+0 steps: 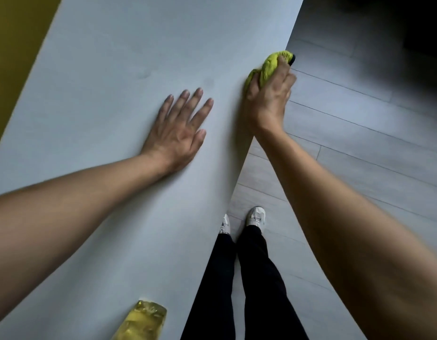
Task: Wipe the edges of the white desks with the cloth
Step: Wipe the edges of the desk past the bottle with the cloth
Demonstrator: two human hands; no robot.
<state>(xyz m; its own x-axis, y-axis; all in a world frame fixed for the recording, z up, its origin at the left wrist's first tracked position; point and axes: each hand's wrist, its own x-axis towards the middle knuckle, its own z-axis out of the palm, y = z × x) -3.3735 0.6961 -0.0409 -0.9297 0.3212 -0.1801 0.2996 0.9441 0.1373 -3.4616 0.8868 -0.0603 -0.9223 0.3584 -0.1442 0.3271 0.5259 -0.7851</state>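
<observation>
A white desk (119,69) fills the left and middle of the head view, its right edge running diagonally from the top right down to the bottom middle. My right hand (270,99) grips a bunched yellow-green cloth (269,66) and holds it against that right edge. The cloth wraps over the edge, with my fingers curled round it on the floor side. My left hand (179,132) lies flat on the desk top, fingers spread, a little left of the edge.
A yellow translucent bottle (144,322) stands on the desk near the bottom. Grey plank floor (359,143) lies right of the desk. My legs in black trousers and white shoes (255,217) stand beside the edge. A mustard-yellow surface (14,45) borders the desk's left side.
</observation>
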